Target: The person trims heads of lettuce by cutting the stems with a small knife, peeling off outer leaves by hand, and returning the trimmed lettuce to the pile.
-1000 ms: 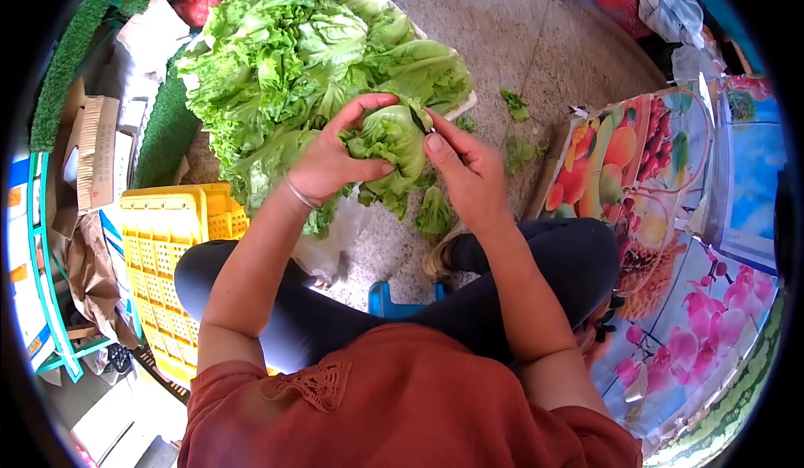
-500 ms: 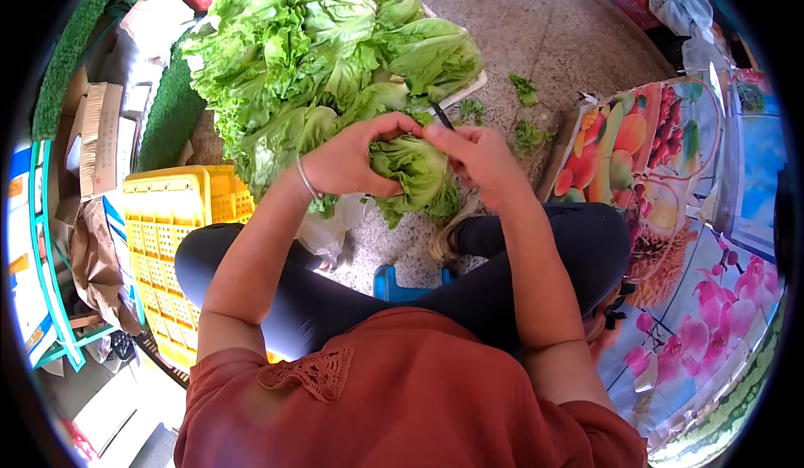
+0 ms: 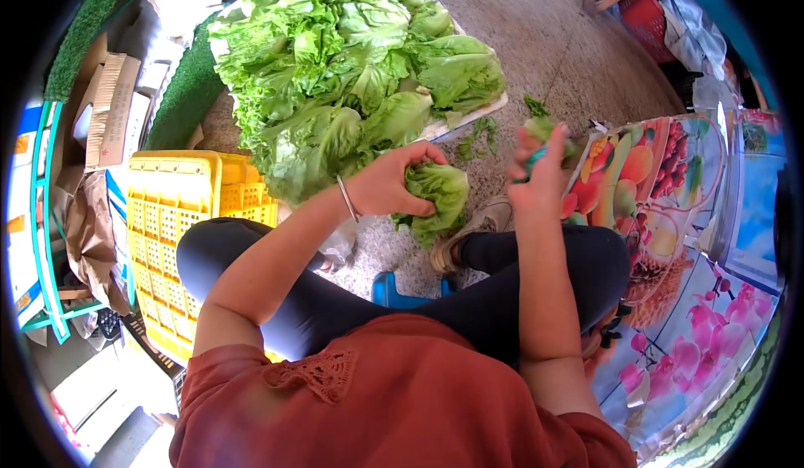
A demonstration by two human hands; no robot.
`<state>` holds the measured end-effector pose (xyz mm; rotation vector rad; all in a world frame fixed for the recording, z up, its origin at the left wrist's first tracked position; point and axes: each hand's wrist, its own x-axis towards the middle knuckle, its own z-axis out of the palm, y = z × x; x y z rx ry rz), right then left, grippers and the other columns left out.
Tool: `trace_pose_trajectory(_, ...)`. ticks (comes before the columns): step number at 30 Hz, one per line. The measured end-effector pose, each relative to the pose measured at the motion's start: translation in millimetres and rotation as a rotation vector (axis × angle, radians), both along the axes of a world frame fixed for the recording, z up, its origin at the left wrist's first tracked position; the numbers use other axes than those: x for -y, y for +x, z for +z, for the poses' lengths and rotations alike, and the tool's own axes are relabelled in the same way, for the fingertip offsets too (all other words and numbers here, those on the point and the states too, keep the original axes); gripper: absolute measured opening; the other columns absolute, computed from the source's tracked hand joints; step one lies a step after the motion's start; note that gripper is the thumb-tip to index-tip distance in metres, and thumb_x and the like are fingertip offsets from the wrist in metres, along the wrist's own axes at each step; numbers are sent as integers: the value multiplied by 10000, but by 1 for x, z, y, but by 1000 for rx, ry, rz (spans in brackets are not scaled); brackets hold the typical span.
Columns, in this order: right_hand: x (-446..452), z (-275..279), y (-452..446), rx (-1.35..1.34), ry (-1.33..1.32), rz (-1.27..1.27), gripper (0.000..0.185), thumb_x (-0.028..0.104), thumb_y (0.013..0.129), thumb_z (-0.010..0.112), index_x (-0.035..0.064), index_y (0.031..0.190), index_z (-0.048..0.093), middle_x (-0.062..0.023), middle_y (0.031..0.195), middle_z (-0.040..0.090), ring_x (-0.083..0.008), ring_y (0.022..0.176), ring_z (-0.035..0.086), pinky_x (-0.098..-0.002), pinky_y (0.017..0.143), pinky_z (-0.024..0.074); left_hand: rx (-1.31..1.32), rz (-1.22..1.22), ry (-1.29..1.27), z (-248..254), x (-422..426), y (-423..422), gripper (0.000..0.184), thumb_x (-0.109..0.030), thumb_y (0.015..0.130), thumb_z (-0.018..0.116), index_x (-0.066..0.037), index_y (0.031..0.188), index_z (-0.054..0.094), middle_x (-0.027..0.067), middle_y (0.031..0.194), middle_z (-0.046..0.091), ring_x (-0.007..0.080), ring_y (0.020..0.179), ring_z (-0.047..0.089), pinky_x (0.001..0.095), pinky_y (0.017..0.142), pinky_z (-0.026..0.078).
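Observation:
My left hand (image 3: 392,185), with a bracelet at its wrist, is closed around a small head of lettuce (image 3: 442,190) held above the floor between my knees. Out to the right, my right hand (image 3: 540,171) is blurred by motion and grips a knife, whose teal handle (image 3: 534,160) shows between the fingers; its blade cannot be made out. A smeared green piece of leaf (image 3: 559,137) is beside those fingers. Beyond my hands lies a big pile of lettuce heads (image 3: 360,74) on a pale board (image 3: 471,116).
A yellow plastic crate (image 3: 172,242) stands by my left knee. Loose leaf scraps (image 3: 479,137) lie on the floor. To the right are boxes printed with fruit (image 3: 628,154) and flowers (image 3: 703,342). Something blue (image 3: 402,292) is beneath me, between my legs.
My right hand has moved away from the lettuce, out to the right, with a leaf piece by it. My left hand keeps its hold. The view has shifted slightly.

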<state>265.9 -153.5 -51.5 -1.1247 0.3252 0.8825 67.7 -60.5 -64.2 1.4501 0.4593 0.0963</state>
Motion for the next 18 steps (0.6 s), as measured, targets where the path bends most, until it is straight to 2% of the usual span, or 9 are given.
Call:
trace_pose_trajectory(1,-1,3,-10,3,2,7,307,331,838,580,29,791,584,-6,668,536,-50,497,404,-210,418,315,-28,33,37,1,0,-1,556,-34,587,748,-71,1074,482,5,930,523,91,876,490,238,797,413)
trace_pose_trajectory(3,-7,6,-38,491,-263,499,344,347,808,629,10,870,602,-1,690,550,-59,511,438,-195,447,347,-68,93,45,1,-7,-2,564,-54,600,755,-67,1091,480,22,921,531,104,869,495,239,783,413)
trace_pose_trajectory(4,-6,5,-43,494,-259,514,344,347,808,629,10,870,602,-1,690,550,-59,511,438,-195,447,347,-50,193,100,3,-10,-4,555,-59,596,753,-60,1080,480,32,906,544,111,844,511,245,757,432)
trace_pose_trajectory(6,-6,-2,-52,542,-244,847,348,313,786,662,3,934,607,4,688,562,-71,524,459,-184,483,375,-35,306,142,5,-15,-7,553,-72,595,750,-47,1075,477,47,898,556,123,821,528,252,730,452)
trace_pose_trajectory(10,-6,-7,-60,582,-144,809,285,278,788,663,24,907,612,21,656,553,-60,478,440,-184,437,349,-39,281,186,10,-13,-10,647,-146,594,791,-51,1144,465,84,975,556,147,892,526,267,768,450)
trace_pose_trajectory(11,-6,-7,-56,474,-163,777,254,271,793,655,36,875,608,25,635,541,-57,455,431,-187,411,329,-33,294,186,12,-15,-11,647,-146,594,791,-51,1144,465,84,975,556,147,892,526,267,768,450)
trace_pose_trajectory(13,-9,-5,-50,371,-180,756,225,265,798,647,49,844,605,29,614,529,-53,432,423,-190,385,310,53,315,123,22,-22,-14,770,-251,608,804,-51,1244,419,117,1055,544,175,952,516,292,801,446)
trace_pose_trajectory(15,-14,-4,-43,264,-111,580,195,257,807,634,72,785,573,34,577,497,-49,392,394,-202,347,272,-86,374,236,47,-39,-26,874,-474,623,746,-42,1289,380,171,1187,494,249,1082,495,361,881,441)
trace_pose_trajectory(18,-33,0,-37,302,-98,565,198,265,817,610,79,786,551,18,596,501,-49,436,408,-194,348,268,-228,407,459,52,-67,-55,883,-532,615,717,-51,1278,389,176,1236,455,293,1123,470,407,940,401)
